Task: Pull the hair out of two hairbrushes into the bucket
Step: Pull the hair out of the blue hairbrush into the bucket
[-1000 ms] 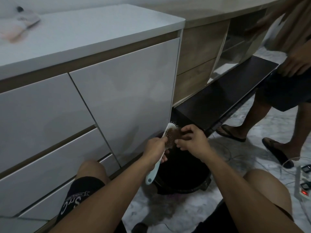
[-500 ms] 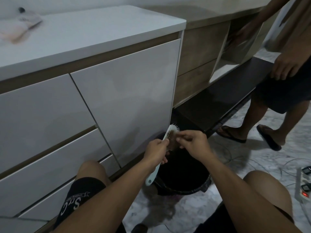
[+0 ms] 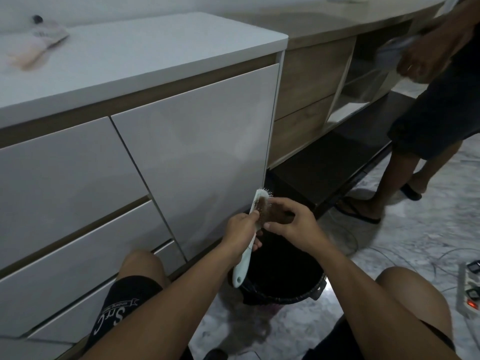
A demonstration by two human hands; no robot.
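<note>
I saw the hairbrush [image 3: 257,211], pale mint with white bristles at its tip, held nearly upright over the black bucket [image 3: 280,281], its handle end pointing down toward the bucket's near-left rim. A brown mat of hair [image 3: 272,213] sat on the bristle side, partly lifted away from the brush head. My left hand [image 3: 240,233] was closed around the brush where the handle meets the head, thumb pressed along the back edge. My right hand [image 3: 293,224], just to the right of the left and almost touching it, was pinching the hair mat between thumb and fingers, the clump reaching from the bristles into that grip. Both hands were above the bucket's mouth, and the bucket's inside was too dark for me to tell what lay in it. Left of my left hand stood a white cabinet [image 3: 181,152] with flat drawer fronts and a white top. Beyond my right hand ran a dark low shelf [image 3: 324,162] under wooden drawers. Further right a second person [image 3: 428,120] in dark shorts and sandals stood on the marble floor [image 3: 415,229]. At the far right edge a white power strip [image 3: 468,292] showed a red light.
</note>
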